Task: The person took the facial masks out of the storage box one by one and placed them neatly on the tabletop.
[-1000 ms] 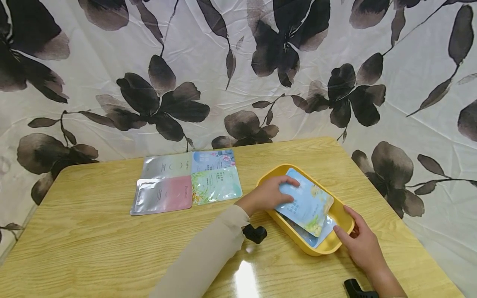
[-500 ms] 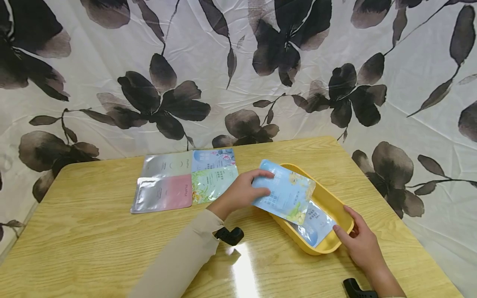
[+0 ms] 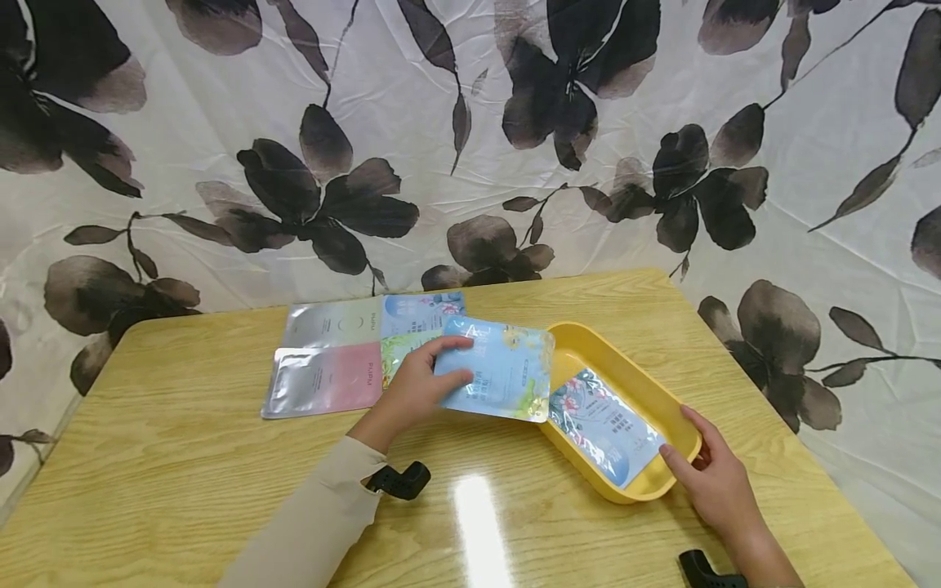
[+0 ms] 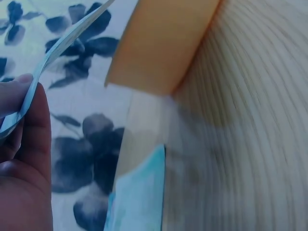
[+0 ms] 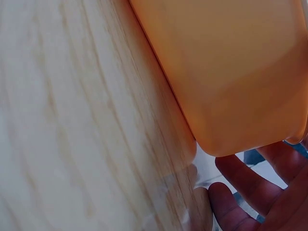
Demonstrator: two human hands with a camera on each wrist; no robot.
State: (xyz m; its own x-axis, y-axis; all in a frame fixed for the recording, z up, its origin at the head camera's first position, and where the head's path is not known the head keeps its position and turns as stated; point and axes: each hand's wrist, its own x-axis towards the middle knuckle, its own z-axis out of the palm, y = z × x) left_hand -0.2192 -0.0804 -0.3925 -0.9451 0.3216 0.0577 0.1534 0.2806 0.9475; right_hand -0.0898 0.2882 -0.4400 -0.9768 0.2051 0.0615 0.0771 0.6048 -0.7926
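Note:
My left hand pinches a light blue face mask packet by its left side, thumb over the front. The packet is held up beside the yellow plastic bin and partly covers a green packet behind it. In the left wrist view the held packet shows edge-on between thumb and fingers. My right hand holds the near right end of the bin, thumb over the rim, fingers at the outer wall. Inside the bin lies a blue floral packet.
Beside the green packet, a silver-pink packet, a silver and pale green packet and another blue floral packet lie edge to edge on the wooden table. A flower-print cloth hangs behind the table.
My left hand has lifted the light blue packet out of the bin and carried it left toward the laid-out packets. The floral packet in the bin is now uncovered. My right hand stays put.

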